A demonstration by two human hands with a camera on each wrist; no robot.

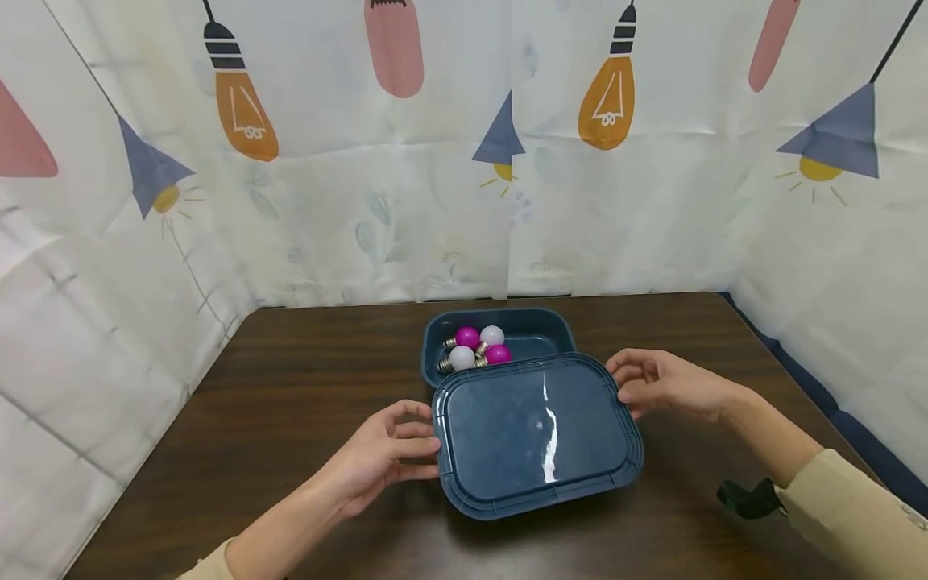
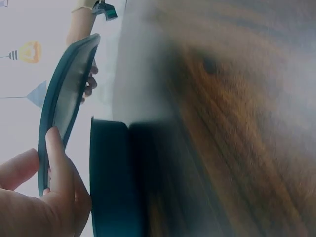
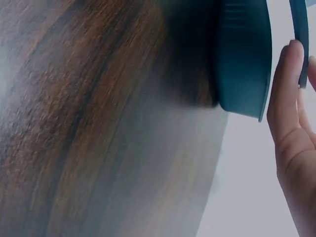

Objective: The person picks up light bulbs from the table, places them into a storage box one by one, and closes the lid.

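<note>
A dark blue plastic lid [image 1: 507, 435] is held between both hands, raised off the table. My left hand [image 1: 387, 455] pinches its left edge; in the left wrist view the thumb and fingers [image 2: 58, 163] take the rim from either side. At the upper right edge, my right hand [image 1: 663, 383] grips the lid, with its fingers [image 3: 286, 84] against the rim in the right wrist view. Behind the lid stands a matching open box [image 1: 544, 324], its near part hidden by the lid. Inside it, to the left, lie several white and magenta light bulbs [image 1: 467, 337].
The box stands on a dark wood-grain table [image 1: 326, 354]. A white curtain [image 1: 435, 217] printed with lamps hangs behind the table and on both sides. A dark strapped-on device [image 1: 750, 499] sits at the right sleeve.
</note>
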